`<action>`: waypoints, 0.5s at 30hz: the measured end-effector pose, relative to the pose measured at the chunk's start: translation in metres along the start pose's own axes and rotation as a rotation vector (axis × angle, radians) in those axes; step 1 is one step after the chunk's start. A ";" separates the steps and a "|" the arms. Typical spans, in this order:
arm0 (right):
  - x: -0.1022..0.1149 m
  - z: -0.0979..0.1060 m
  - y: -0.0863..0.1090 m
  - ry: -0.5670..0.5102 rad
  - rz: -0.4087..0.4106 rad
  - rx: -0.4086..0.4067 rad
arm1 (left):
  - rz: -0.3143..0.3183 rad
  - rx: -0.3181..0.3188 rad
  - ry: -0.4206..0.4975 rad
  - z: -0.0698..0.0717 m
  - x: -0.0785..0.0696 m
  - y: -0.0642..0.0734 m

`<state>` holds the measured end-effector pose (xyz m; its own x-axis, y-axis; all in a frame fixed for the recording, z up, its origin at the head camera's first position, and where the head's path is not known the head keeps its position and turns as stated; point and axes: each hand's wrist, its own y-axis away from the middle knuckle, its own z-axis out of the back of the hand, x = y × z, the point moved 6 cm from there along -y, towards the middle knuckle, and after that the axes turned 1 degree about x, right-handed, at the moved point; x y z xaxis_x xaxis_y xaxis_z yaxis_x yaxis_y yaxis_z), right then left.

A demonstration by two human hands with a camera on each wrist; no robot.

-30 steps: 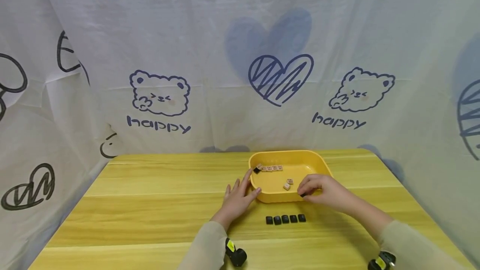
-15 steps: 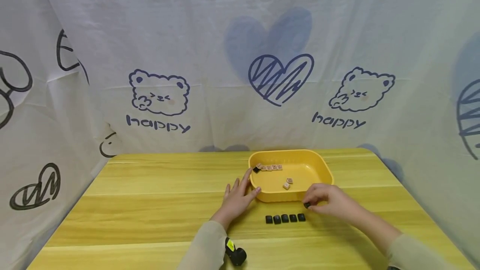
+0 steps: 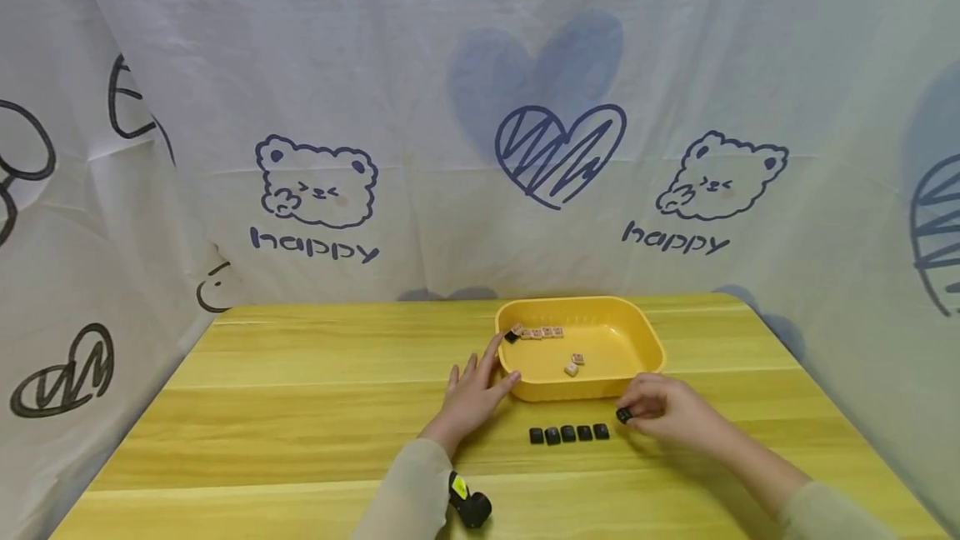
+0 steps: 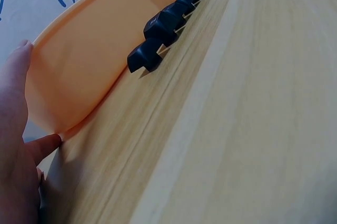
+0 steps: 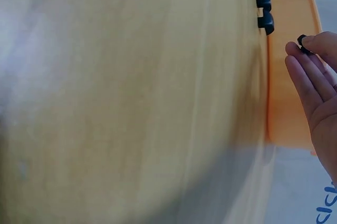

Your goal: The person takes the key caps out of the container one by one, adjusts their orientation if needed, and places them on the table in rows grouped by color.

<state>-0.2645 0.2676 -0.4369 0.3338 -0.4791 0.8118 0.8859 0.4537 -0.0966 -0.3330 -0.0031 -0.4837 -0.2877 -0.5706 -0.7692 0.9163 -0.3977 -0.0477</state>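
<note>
a person's right hand (image 3: 670, 417), right of center in the lower half of the frame, pinches a small black keycap (image 3: 623, 415) between thumb and fingertips, near the front right corner of a yellow tray (image 3: 577, 391). the left hand (image 3: 471, 401), lower center, is spread, its thumb and a fingertip touching the tray's left end. in the right wrist view the pinched keycap shows in front of the tray's wall.

below the tray, a row of five black keycaps (image 3: 567, 433) runs left to right on the wooden tabletop (image 3: 300, 373), its right end just beside the pinched keycap. inside the tray, toward its upper left, sits a dark piece (image 3: 512, 337) with a tilted pale tile (image 3: 517, 328) against it, and a short line of pale tiles (image 3: 537, 333) stretches to the right. two more tiles (image 3: 572, 369) lie touching or nearly so, near the front wall; their markings are too small to read.

light sleeves (image 3: 416, 486) enter from the bottom edge, a black device (image 3: 472, 508) at the left wrist. behind the tabletop, a pale curtain (image 3: 420, 65) fills the upper frame, printed with hearts (image 3: 561, 157), bears (image 3: 318, 182) and the word "happy."
</note>
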 end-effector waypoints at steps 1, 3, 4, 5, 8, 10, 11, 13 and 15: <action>-0.001 -0.001 0.000 -0.002 0.004 -0.006 | 0.000 0.000 0.001 0.000 0.000 0.000; -0.004 -0.002 0.001 -0.005 0.015 -0.011 | 0.002 0.001 0.003 0.000 0.000 0.000; -0.005 -0.003 0.001 -0.001 0.021 -0.010 | 0.004 0.002 0.004 0.000 0.000 0.000; -0.007 -0.004 0.001 0.007 0.023 -0.010 | 0.007 0.002 0.005 0.000 0.000 0.000; -0.012 -0.007 0.001 0.038 0.016 -0.002 | 0.011 0.002 0.005 0.000 0.001 0.000; -0.015 -0.009 0.001 0.063 -0.005 -0.003 | 0.013 0.003 0.007 0.000 0.001 0.000; -0.017 -0.010 0.001 0.071 -0.018 -0.008 | 0.015 0.004 0.007 0.000 0.001 0.000; -0.020 -0.010 0.001 0.081 -0.040 -0.019 | 0.014 0.006 0.008 -0.001 0.001 0.000; -0.022 -0.010 0.002 0.080 -0.059 -0.033 | 0.013 0.009 0.010 -0.001 0.001 0.000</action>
<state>-0.2667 0.2708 -0.4605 0.3041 -0.5637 0.7679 0.9147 0.3981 -0.0700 -0.3328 -0.0034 -0.4849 -0.2732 -0.5688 -0.7758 0.9174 -0.3967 -0.0322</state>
